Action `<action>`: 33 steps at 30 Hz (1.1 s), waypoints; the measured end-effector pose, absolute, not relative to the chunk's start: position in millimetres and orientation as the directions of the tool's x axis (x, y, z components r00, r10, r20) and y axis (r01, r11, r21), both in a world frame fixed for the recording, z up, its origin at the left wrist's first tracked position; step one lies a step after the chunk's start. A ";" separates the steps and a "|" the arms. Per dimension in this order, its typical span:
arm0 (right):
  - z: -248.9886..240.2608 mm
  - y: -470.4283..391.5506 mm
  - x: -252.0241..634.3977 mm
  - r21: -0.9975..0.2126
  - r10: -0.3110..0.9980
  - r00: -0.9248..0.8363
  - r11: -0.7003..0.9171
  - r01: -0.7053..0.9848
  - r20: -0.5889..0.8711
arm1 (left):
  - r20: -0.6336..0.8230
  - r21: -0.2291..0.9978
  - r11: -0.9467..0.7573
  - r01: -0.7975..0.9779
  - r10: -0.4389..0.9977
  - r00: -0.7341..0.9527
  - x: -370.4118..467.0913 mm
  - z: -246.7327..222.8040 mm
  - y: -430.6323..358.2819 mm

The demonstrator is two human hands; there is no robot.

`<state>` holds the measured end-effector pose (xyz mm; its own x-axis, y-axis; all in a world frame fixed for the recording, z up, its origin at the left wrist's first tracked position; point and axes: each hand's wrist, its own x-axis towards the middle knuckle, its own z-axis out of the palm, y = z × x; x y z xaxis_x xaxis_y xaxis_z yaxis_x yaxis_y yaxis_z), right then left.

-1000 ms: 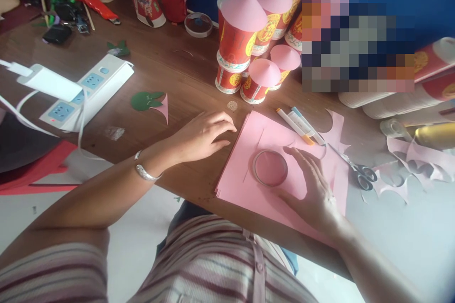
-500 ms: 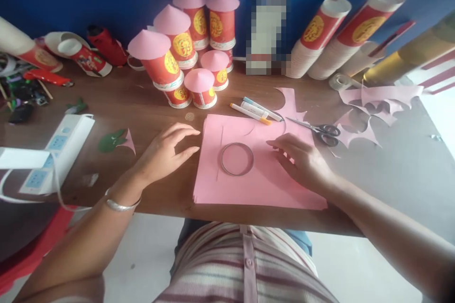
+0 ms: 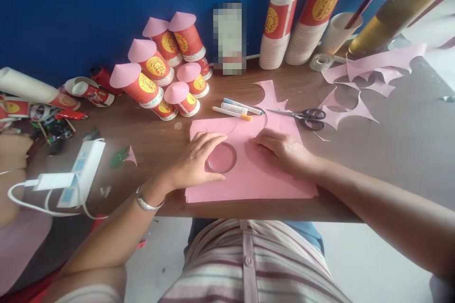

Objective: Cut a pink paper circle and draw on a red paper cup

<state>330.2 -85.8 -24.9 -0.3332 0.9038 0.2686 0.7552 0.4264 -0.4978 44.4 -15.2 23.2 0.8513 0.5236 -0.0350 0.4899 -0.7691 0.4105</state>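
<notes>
A stack of pink paper lies on the brown table in front of me. On its left part rests a thin round ring. My left hand curves around the ring's left side, thumb and fingers apart. My right hand rests on the paper right of the ring, its fingers curled together; what is under or in them is hidden. Behind the paper lie several markers, and black-handled scissors lie at its back right corner.
Red cups with pink cone tops stand at the back left, stacked paper cups at the back right. Pink scraps lie right, a white power strip left. Another person's arm shows at the left edge.
My left hand has moved right onto the paper and around the ring. My right hand's fingers have drawn together. The view has shifted, and another person's arm has appeared at the left.
</notes>
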 end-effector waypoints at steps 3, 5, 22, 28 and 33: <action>-23.1 -85.2 332.7 -0.523 0.904 -0.348 0.427 0.738 0.246 | -0.062 0.396 -0.772 0.497 0.518 0.853 49.7 24.0 -13.7; -22.9 -84.7 333.9 -0.520 0.899 -0.360 0.438 0.734 0.249 | -0.070 0.391 -0.776 0.495 0.511 0.857 52.3 24.5 -12.8; -20.5 -85.2 334.1 -0.544 0.901 -0.369 0.433 0.719 0.229 | -0.071 0.413 -0.769 0.489 0.508 0.859 54.2 22.8 -11.2; -20.9 -86.3 333.7 -0.541 0.907 -0.359 0.419 0.729 0.219 | -0.072 0.427 -0.755 0.498 0.520 0.851 53.3 20.6 -11.7; -20.2 -86.7 332.9 -0.526 0.913 -0.351 0.407 0.747 0.209 | -0.072 0.430 -0.755 0.495 0.518 0.853 52.2 18.9 -12.0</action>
<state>332.9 -86.7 -20.2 -0.3511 0.9128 0.2086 0.7466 0.4073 -0.5260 52.2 -12.0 18.9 0.8526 0.5176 -0.0720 0.4948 -0.7552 0.4299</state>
